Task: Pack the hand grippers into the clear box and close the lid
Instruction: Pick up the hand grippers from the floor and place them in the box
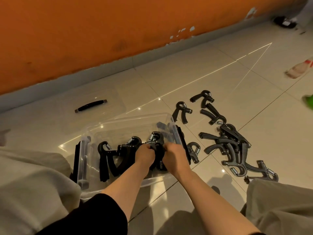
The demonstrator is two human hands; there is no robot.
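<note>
The packing looks less than half done: a few black hand grippers [108,156] stand in a row inside the clear box [94,133], while a larger scatter of hand grippers [227,143] lies on the floor tiles [186,73] to the right of it, one [194,151] just beside the box wall. Both hands are down in the box, and between them they hold a gripper [156,143] at the right end of the row; the left hand [145,154] has its fingers curled round one handle and the right hand [174,155] curls round the other side, apparently seating it against its neighbours. The lid [94,107], clear with a dark carrying handle, lies flat on the floor beyond the box, so closing is yet to come. The box is thin, glossy, see-through plastic with dark latches at its two ends. The grippers are matte black, A-shaped with curved ribbed handles and a bright coiled steel spring at the head. The tiles are pale, polished and reflective; the wall behind is orange with chipped paint.
</note>
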